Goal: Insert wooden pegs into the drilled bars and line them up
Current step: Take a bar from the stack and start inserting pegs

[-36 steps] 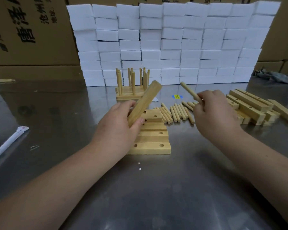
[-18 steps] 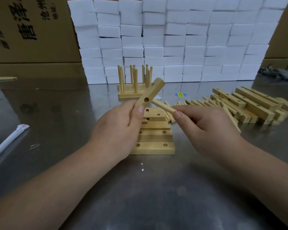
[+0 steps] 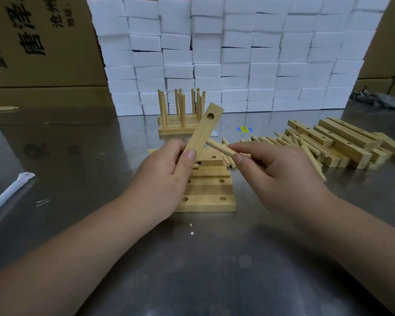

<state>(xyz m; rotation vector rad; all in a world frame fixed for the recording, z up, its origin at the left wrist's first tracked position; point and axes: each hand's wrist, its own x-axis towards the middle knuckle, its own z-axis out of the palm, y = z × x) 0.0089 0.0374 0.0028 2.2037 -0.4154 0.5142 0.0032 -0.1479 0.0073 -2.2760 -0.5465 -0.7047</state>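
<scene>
left hand (image 3: pixel 162 176) grips drilled bar (image 3: pixel 202 131); right hand (image 3: pixel 281 176) pinches peg (image 3: pixel 218 146).

On the table (image 3: pixel 214 258), drilled bars (image 3: pixel 205 202) lie in a row at centre. Pegged bars (image 3: pixel 180 130) stand at 12 o'clock, before stacked blocks (image 3: pixel 237 53). Loose pegs (image 3: pixel 271 140) lie at 2 o'clock, a bar pile (image 3: pixel 342 144) right of them.

held bar (image 3: pixel 203 131): lower end gone behind the left hand (image 3: pixel 162 176).
peg (image 3: pixel 217 145): tip out of sight behind the bar, in a hole or not, can't tell; back end buried in the right hand (image 3: pixel 278 174).
flat bars (image 3: pixel 210 197): left ends covered by the left hand.
sticker (image 3: pixel 244 129): print too small to read.
white stick (image 3: pixel 7 195): runs off the left edge.
</scene>
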